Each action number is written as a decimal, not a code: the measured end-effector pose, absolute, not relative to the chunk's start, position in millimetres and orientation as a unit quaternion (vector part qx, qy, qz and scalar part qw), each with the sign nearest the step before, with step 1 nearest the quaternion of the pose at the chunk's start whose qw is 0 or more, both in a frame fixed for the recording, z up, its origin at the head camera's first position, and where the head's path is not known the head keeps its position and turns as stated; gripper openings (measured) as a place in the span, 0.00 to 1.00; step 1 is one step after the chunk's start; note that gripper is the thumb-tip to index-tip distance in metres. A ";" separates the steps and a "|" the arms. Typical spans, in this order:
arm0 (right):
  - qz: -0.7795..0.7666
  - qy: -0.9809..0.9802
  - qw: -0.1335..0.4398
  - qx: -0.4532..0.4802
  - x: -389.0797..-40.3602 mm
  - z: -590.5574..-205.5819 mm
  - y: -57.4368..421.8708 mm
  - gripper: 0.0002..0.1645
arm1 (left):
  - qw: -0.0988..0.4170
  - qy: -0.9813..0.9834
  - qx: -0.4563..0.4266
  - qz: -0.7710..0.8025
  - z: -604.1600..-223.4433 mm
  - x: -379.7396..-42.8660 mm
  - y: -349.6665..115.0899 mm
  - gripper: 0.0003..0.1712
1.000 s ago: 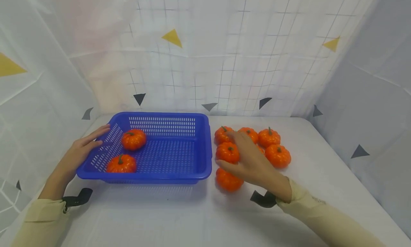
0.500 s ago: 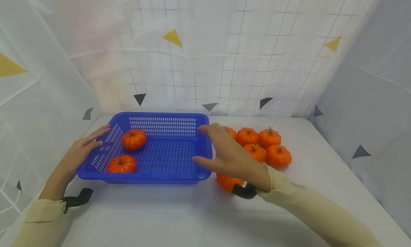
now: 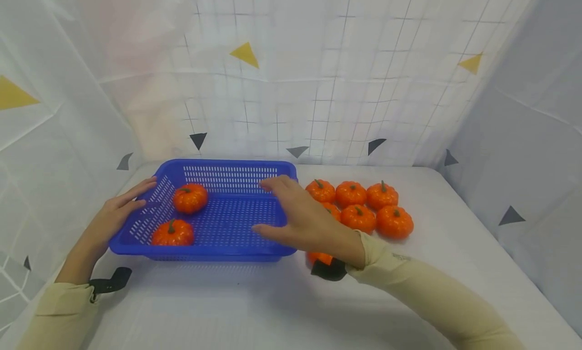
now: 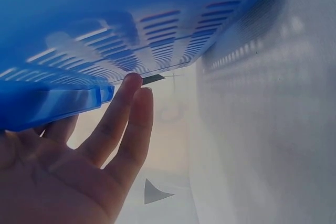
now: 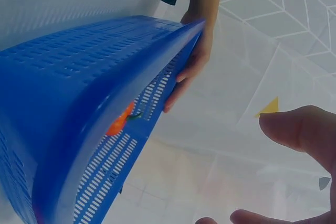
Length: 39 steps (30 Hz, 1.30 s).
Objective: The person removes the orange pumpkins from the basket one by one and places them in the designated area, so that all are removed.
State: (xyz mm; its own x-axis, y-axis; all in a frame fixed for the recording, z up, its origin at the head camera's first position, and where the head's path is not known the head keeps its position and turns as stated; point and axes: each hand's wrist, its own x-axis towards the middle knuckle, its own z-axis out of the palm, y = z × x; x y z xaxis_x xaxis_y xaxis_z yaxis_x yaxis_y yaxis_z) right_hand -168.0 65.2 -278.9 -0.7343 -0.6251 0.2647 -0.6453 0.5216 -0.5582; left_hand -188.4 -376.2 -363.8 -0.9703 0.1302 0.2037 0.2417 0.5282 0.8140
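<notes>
A blue plastic basket (image 3: 204, 250) sits on the table with two small orange pumpkins inside, one toward the back (image 3: 190, 198) and one at the front left (image 3: 173, 234). At its left end my left hand (image 3: 106, 216) touches the rim. The left wrist view shows that hand's fingers (image 4: 139, 124) extended along the slotted side. Over the basket's right rim hovers my right hand (image 3: 309, 221), thumb and fingers spread wide. Nothing shows between them in the right wrist view, where the thumb (image 5: 304, 129) stands apart from the fingertips.
Several more orange pumpkins (image 3: 359, 218) are grouped on the table right of the basket. One at the front (image 3: 320, 257) is partly covered by the right wrist and its black strap (image 3: 329, 270). White sheets (image 3: 291, 87) with printed triangles surround the table.
My right hand has moved left from above the grouped pumpkins to over the basket's right rim, with no pumpkin in it. The left hand and basket keep their places.
</notes>
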 end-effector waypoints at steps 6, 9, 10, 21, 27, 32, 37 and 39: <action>0.376 -0.825 0.049 0.420 -168.5 -279.3 65.7 0.32 | 0.055 -0.868 -0.106 -0.483 -363.7 -192.0 -375.7 0.29; 0.436 -0.761 0.064 0.477 -162.5 -274.0 66.9 0.20 | 0.054 -0.866 -0.107 -0.486 -363.7 -192.2 -375.4 0.29; 0.458 -0.736 0.063 0.495 -158.6 -271.1 67.2 0.17 | 0.055 -0.866 -0.108 -0.485 -363.8 -191.7 -375.4 0.29; 0.572 -0.536 -0.006 0.621 -101.2 -238.4 74.1 0.19 | 0.050 -0.868 -0.108 -0.482 -369.9 -181.8 -377.6 0.30; 0.545 -0.580 0.003 0.605 -104.8 -238.4 64.2 0.16 | 0.053 -0.862 -0.111 -0.492 -369.8 -184.6 -375.2 0.30; 0.508 -0.630 0.008 0.587 -125.0 -251.3 45.3 0.16 | 0.054 -0.860 -0.104 -0.496 -373.8 -187.1 -374.8 0.29; 0.476 -0.684 -0.005 0.553 -144.1 -272.2 22.2 0.16 | 0.046 -0.865 -0.096 -0.491 -375.9 -187.8 -370.1 0.29; 0.465 -0.704 -0.012 0.536 -151.6 -274.9 13.9 0.16 | 0.049 -0.867 -0.095 -0.488 -368.1 -191.9 -367.8 0.29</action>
